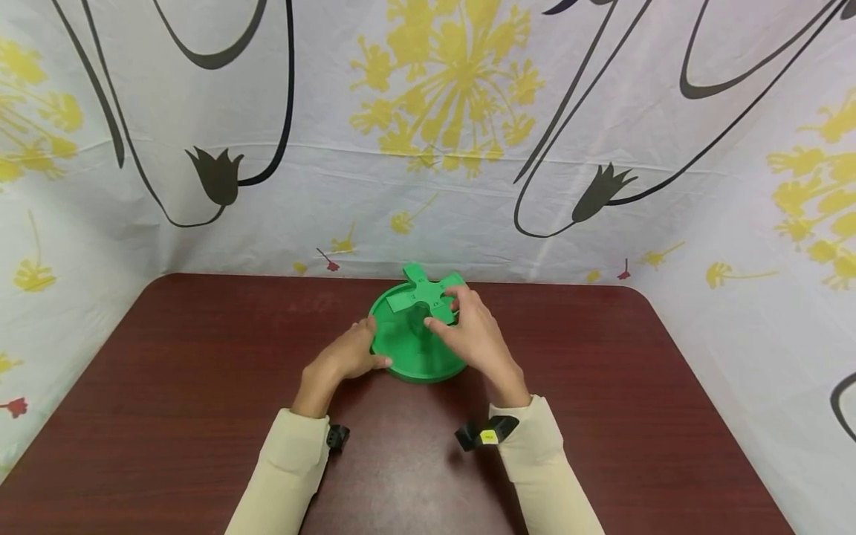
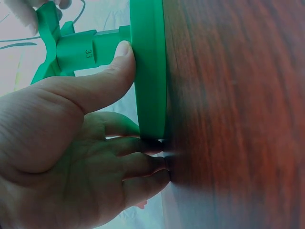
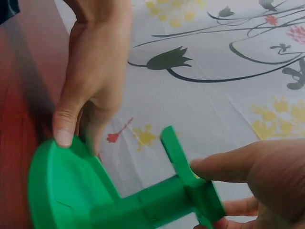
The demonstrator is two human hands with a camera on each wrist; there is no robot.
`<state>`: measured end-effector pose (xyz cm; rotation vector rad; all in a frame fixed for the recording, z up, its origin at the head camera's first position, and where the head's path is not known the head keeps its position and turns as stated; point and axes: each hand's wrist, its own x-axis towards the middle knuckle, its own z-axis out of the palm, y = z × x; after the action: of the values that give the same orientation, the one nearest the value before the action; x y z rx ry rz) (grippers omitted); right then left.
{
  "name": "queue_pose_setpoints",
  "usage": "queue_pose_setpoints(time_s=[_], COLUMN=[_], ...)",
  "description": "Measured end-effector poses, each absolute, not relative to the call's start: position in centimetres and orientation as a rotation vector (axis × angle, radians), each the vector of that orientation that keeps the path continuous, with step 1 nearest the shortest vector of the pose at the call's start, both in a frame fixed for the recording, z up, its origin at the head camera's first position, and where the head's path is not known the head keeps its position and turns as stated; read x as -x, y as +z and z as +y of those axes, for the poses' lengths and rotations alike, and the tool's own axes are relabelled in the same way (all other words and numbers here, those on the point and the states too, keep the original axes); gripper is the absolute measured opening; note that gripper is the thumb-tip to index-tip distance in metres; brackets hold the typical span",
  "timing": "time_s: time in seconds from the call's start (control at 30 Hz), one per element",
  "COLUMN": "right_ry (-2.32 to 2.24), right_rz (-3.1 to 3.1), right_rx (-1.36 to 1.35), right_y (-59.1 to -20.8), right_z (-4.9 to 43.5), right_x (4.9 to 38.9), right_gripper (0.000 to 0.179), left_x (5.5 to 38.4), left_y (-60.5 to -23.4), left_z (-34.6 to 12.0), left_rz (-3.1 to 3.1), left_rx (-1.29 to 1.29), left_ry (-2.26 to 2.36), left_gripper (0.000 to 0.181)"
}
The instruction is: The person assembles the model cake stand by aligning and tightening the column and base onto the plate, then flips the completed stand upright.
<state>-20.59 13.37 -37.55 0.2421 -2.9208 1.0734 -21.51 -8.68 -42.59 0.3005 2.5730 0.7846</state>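
Observation:
A green round base [image 1: 417, 355] with a raised rim lies on the table, a bit beyond the middle. From its centre rises a green post [image 2: 78, 51], marked 33 in the left wrist view. On top of the post is a green star-shaped piece [image 1: 424, 295] with several flat arms that carry small markings. My left hand [image 1: 348, 349] grips the near-left rim, thumb on the upper face and fingers along the outer edge. With thumb and fingers, my right hand [image 1: 478, 331] holds the arms of the star-shaped piece from the right.
The dark reddish wooden table [image 1: 221, 386] has rounded far corners. A white cloth [image 1: 321, 104] printed with yellow flowers and dark stems hangs behind it and at both sides. Small black cameras [image 1: 488, 432] are strapped at both sleeve cuffs.

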Motion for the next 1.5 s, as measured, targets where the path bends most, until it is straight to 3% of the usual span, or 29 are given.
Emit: queue_pose_setpoints(time_s=[0.3, 0.67, 0.97, 1.5], right_ry=[1.484, 1.866, 1.743, 1.293], right_rz=[-2.528, -2.344, -2.438, -2.758], right_rx=[-0.138, -0.340, -0.250, -0.310], right_y=[-39.0, -41.6, -41.3, -39.2], right_z=[15.5, 16.0, 16.3, 15.8], right_x=[22.5, 24.1, 23.8, 22.4], right_gripper=[0.043, 0.054, 0.043, 0.039], left_x=[21.6, 21.6, 21.6, 21.5], left_y=[-42.5, -42.5, -42.6, -42.7], left_z=[-8.7, -8.8, -8.7, -8.8], left_rz=[2.572, 2.573, 2.569, 2.568], left_rx=[-0.298, -0.310, -0.297, -0.301], left_ry=[0.779, 0.773, 0.784, 0.787], left_gripper=[0.088, 0.088, 0.088, 0.089])
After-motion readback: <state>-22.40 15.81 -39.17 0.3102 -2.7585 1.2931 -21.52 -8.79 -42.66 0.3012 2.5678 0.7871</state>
